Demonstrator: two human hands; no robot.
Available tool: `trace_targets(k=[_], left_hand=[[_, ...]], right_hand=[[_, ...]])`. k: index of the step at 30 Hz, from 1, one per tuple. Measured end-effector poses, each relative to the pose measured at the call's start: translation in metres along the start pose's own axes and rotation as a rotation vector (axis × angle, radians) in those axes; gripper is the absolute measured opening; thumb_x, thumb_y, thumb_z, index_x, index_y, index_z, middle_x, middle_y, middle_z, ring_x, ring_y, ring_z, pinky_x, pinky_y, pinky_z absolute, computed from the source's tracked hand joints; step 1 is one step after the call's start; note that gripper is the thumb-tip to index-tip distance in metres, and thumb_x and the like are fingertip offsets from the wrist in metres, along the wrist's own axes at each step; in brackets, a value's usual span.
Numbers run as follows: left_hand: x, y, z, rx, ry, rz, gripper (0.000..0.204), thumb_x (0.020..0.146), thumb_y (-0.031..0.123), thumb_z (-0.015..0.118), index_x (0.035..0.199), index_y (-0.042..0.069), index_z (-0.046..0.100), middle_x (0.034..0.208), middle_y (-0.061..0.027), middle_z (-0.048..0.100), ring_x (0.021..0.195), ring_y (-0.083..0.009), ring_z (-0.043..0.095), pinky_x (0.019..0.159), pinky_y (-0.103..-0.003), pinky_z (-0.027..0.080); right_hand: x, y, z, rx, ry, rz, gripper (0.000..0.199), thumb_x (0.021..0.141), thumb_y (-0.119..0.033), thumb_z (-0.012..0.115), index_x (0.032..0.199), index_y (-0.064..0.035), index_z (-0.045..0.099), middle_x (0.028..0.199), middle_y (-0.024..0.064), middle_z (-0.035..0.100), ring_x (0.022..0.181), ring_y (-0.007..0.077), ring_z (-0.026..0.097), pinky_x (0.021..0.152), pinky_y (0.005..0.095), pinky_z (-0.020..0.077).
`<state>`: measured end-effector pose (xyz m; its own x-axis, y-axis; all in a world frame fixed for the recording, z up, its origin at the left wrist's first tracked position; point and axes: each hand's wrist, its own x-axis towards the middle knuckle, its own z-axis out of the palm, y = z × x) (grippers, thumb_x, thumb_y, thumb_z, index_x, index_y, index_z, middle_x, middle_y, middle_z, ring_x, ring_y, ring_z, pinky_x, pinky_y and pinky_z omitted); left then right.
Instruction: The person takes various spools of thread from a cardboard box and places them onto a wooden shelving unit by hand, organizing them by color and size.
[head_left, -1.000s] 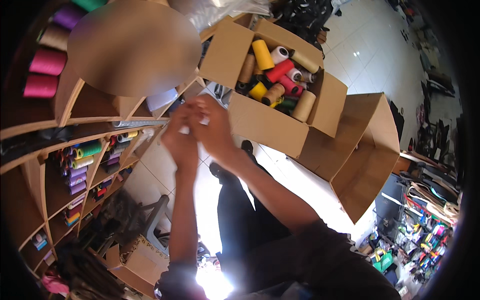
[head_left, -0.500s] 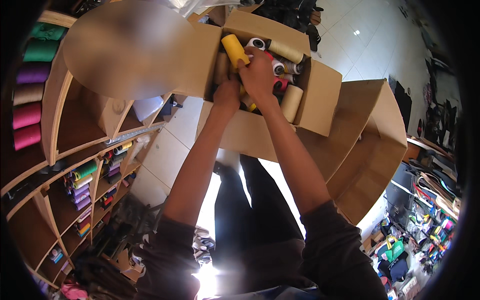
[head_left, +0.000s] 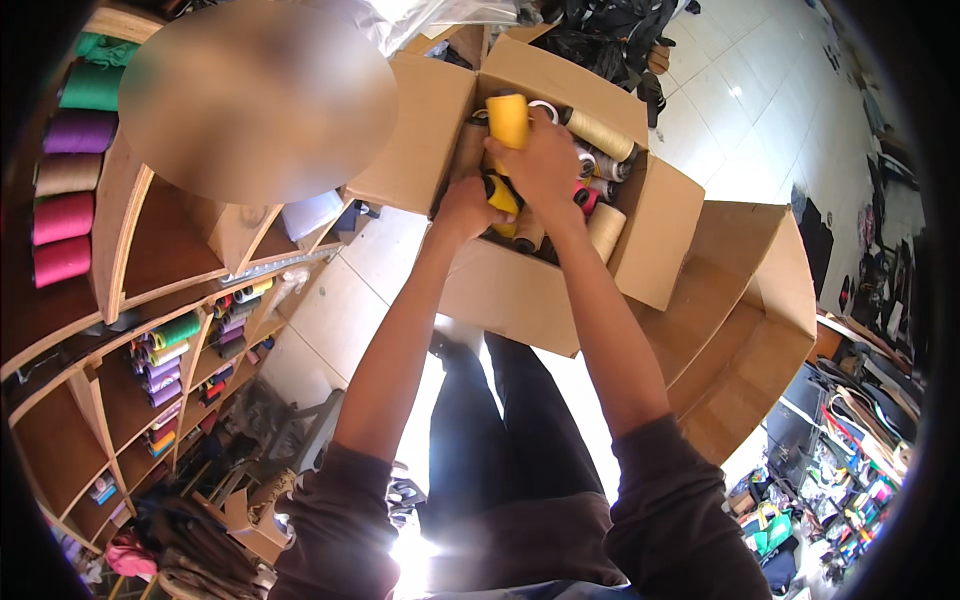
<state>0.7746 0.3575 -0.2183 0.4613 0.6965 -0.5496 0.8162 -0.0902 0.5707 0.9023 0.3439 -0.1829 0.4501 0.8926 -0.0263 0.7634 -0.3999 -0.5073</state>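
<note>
A yellow thread cone (head_left: 508,118) stands upright above the open cardboard box (head_left: 520,290) of mixed spools.

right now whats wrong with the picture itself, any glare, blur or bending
Head view: strong white glare blows out the floor between the forearms near the bottom edge; a soft blurred oval covers the upper left; fisheye bending curves the wooden shelves and darkens the rim. The cardboard box, the yellow thread cone in the right hand and the left hand stay fairly sharp.
</note>
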Motion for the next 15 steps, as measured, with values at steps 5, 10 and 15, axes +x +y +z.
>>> trace_targets(k=[5,10,15], left_hand=[[-0.085,-0.006,-0.04,-0.367,0.35,0.102,0.067,0.066,0.014,0.089,0.12,-0.004,0.053,0.114,-0.0178,0.06,0.11,-0.0296,0.059,0.095,-0.038,0.048],[-0.133,-0.02,-0.059,-1.353,0.278,0.16,0.063,0.072,0.003,0.084,0.125,0.005,0.051,0.114,-0.0072,0.061,0.105,-0.0161,0.06,0.095,-0.031,0.049],[-0.155,-0.005,-0.062,-1.36,0.229,0.169,0.071,0.068,-0.001,0.086,0.126,0.006,0.046,0.11,-0.0067,0.062,0.1,-0.0142,0.062,0.088,-0.028,0.052]], right_hand=[[-0.045,0.012,-0.047,0.654,0.093,0.127,0.059,0.075,-0.026,0.083,0.122,-0.0002,0.059,0.103,0.0124,0.067,0.094,0.0217,0.065,0.085,0.0342,0.0517],[-0.082,0.007,-0.087,0.907,0.158,0.191,0.051,0.077,-0.011,0.082,0.122,-0.0035,0.059,0.105,0.0083,0.065,0.098,0.0168,0.064,0.085,0.032,0.0523],[-0.109,-0.03,-0.086,1.012,-0.133,0.104,0.055,0.078,-0.006,0.08,0.128,-0.0042,0.057,0.11,0.0064,0.066,0.1,0.0167,0.063,0.087,0.0331,0.0512]])
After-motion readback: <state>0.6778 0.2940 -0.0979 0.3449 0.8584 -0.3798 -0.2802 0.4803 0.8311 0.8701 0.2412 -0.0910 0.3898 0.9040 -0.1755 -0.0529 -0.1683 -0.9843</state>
